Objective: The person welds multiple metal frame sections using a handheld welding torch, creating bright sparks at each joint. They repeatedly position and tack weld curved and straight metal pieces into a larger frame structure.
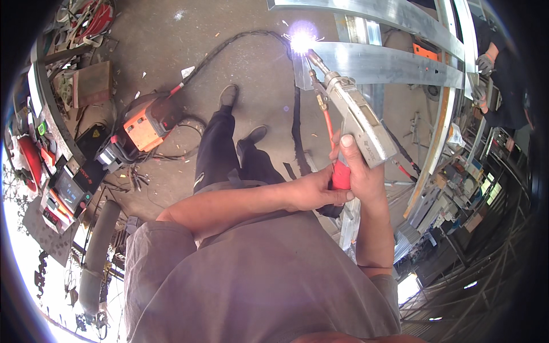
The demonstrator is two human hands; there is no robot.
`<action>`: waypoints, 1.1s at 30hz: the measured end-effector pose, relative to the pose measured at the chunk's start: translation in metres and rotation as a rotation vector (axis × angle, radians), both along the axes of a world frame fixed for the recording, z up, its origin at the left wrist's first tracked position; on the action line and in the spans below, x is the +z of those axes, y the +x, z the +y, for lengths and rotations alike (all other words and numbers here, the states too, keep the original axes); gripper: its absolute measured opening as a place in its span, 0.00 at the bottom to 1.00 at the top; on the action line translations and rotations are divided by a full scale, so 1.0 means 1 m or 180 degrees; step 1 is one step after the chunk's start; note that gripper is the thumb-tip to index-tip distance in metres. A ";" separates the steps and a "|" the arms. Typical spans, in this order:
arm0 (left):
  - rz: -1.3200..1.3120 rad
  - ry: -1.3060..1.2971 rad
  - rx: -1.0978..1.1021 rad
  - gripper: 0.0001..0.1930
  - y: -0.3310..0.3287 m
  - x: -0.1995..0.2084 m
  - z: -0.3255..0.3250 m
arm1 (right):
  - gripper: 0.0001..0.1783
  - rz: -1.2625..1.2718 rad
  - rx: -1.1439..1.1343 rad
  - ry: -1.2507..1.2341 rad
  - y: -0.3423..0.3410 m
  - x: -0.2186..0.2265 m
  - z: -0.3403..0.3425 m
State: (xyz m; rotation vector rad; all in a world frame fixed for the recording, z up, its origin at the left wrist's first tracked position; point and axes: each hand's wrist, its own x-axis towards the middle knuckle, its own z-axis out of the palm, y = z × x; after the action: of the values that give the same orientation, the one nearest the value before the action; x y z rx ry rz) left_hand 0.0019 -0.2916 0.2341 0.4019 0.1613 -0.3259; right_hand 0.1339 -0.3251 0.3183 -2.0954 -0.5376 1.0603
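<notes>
A silver-grey handheld welding gun [361, 117] with a red grip points away from me. My right hand [361, 171] is wrapped round its grip, thumb up against the gun's body. From the left, my left hand [320, 190] closes round the lower red part, next to my right hand. The nozzle [318, 60] reaches the left end of a shiny metal box beam [394, 64]. A bright violet-white glare with sparks [302, 41] burns there and hides the joint itself. An orange-red hose [329, 123] runs beside the gun.
Another metal beam [377, 12] lies farther off. At the right, a co-worker's gloved hand [486, 63] rests near the frame. An orange-black machine [147, 127] stands on the floor at left, with a dark cable [220, 47] curving away from it. Cluttered benches line both sides.
</notes>
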 end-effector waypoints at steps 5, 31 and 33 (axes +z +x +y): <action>0.0035 -0.0069 0.0004 0.29 -0.002 0.001 0.000 | 0.18 -0.0015 -0.0081 0.0072 -0.002 -0.001 -0.001; -0.0060 0.0081 -0.0148 0.28 -0.009 0.005 0.004 | 0.19 -0.0029 -0.0053 -0.0114 -0.009 0.002 -0.008; -0.0089 0.0060 -0.0123 0.27 -0.009 0.006 0.003 | 0.19 0.0009 -0.0140 -0.0089 -0.009 0.002 -0.009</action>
State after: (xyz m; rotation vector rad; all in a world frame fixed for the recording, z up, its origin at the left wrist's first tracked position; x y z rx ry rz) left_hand -0.0069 -0.2886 0.2398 0.4283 0.1294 -0.3568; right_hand 0.1251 -0.3340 0.3199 -2.1202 -0.4756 1.0511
